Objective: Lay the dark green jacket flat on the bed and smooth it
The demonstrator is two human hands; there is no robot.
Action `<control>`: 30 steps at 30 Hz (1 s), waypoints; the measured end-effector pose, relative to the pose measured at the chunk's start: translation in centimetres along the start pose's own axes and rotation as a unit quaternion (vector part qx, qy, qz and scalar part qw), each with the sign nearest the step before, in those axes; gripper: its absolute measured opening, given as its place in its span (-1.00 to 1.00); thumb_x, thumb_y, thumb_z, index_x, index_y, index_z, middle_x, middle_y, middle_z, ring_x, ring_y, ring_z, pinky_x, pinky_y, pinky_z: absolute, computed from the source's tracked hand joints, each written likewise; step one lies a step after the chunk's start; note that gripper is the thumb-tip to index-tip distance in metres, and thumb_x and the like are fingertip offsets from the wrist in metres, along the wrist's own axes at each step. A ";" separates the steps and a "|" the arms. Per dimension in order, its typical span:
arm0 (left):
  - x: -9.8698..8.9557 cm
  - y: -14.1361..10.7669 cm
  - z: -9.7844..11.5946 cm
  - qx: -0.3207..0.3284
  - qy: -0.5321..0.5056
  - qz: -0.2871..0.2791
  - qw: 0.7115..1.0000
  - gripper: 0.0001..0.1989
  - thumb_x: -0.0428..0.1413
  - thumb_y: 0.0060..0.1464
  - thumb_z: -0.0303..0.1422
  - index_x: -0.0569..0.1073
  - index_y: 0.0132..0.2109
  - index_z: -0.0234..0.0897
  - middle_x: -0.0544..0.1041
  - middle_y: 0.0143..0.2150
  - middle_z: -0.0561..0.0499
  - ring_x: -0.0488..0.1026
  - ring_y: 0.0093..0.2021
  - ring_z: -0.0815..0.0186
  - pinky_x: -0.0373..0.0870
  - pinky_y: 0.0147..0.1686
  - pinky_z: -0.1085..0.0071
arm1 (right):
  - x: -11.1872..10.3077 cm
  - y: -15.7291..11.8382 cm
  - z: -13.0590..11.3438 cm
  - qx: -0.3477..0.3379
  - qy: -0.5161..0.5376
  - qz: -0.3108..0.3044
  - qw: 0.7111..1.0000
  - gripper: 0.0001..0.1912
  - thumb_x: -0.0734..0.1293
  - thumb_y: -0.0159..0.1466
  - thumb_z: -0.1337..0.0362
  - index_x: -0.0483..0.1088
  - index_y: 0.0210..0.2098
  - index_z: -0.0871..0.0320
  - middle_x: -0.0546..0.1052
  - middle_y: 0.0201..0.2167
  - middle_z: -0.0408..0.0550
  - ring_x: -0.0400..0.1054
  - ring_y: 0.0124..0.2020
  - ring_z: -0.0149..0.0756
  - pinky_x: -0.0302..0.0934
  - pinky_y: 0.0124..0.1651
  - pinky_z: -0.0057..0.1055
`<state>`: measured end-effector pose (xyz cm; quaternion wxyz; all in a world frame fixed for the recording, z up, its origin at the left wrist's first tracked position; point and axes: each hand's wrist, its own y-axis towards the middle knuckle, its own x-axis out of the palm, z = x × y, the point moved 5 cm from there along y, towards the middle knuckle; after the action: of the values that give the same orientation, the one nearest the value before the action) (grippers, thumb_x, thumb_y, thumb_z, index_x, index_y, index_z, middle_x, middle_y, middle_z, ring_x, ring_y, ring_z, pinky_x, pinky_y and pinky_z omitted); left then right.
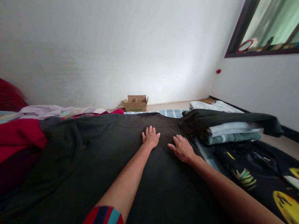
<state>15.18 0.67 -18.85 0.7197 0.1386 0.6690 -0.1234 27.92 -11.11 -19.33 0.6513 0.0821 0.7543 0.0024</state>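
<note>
A large black long-sleeved garment (pixel 100 165), which looks like a jacket or shirt, lies spread face down with its collar toward the wall. One sleeve drapes off to the left; the other runs right, over a stack of folded clothes (pixel 233 129). My left hand (pixel 150 137) rests flat on the black cloth below the collar, fingers spread. To its right, my right hand (pixel 183 149) is also open, palm down at the garment's right side. Neither hand grips anything.
Red clothes (pixel 21 137) and a lilac cloth (pixel 44 111) are heaped at left. An open cardboard box (pixel 135 103) stands by the wall. White folded clothes (pixel 217 106) lie at the back right, and a black patterned garment (pixel 257 174) at the right. A window (pixel 268 28) is upper right.
</note>
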 end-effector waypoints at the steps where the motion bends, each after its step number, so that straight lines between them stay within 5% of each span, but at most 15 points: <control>1: -0.4 -0.4 0.2 0.007 0.000 0.000 1.000 -0.41 -0.33 0.19 -0.12 0.05 0.27 -0.31 -0.09 0.35 -0.10 -0.19 0.32 0.15 -0.09 0.19 0.08 | 0.0 -0.7 0.0 0.002 -0.001 -0.003 1.000 -0.32 -0.05 0.31 -0.08 0.15 0.17 0.31 0.16 0.21 0.21 -0.03 0.23 -0.05 -0.16 0.20 -0.22; 6: -1.4 -5.3 2.0 0.078 -0.003 -0.057 0.995 -0.38 -0.30 0.19 -0.10 0.03 0.27 -0.37 -0.09 0.35 -0.13 -0.21 0.33 0.17 -0.17 0.21 0.09 | 0.4 -3.3 0.9 0.039 -0.005 -0.015 0.999 -0.27 -0.03 0.30 -0.09 0.09 0.20 0.40 0.11 0.22 0.30 -0.10 0.25 0.01 -0.21 0.21 -0.17; 13: 0.0 -13.4 4.2 0.144 -0.019 -0.121 0.982 -0.31 -0.32 0.17 -0.02 -0.03 0.30 -0.38 -0.15 0.35 -0.11 -0.27 0.33 0.19 -0.19 0.23 0.11 | 1.4 -6.0 2.1 0.072 -0.006 -0.024 0.997 -0.25 -0.01 0.29 -0.11 0.05 0.22 0.39 0.06 0.25 0.28 -0.13 0.27 -0.01 -0.19 0.21 -0.16; 21: -0.2 -14.7 4.5 0.137 -0.020 -0.103 0.985 -0.31 -0.30 0.16 -0.03 -0.04 0.30 -0.39 -0.18 0.36 -0.12 -0.31 0.33 0.16 -0.23 0.23 0.07 | 0.8 -7.3 1.5 0.081 -0.020 -0.013 0.996 -0.23 0.01 0.28 -0.10 0.02 0.23 0.41 0.04 0.25 0.27 -0.16 0.28 0.00 -0.20 0.21 -0.14; 30: 0.5 -19.6 5.6 0.163 -0.065 -0.134 0.975 -0.29 -0.36 0.16 -0.02 -0.09 0.31 -0.40 -0.22 0.36 -0.11 -0.36 0.33 0.19 -0.26 0.24 0.08 | 1.6 -12.2 -0.1 0.067 -0.049 -0.011 0.996 -0.29 -0.02 0.27 -0.05 0.06 0.23 0.35 0.08 0.25 0.20 -0.12 0.27 -0.06 -0.16 0.21 -0.14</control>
<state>13.34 -19.65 -19.69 0.7064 0.1553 0.6040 -0.3347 26.15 -22.91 -22.23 0.6806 0.1168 0.7208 -0.0595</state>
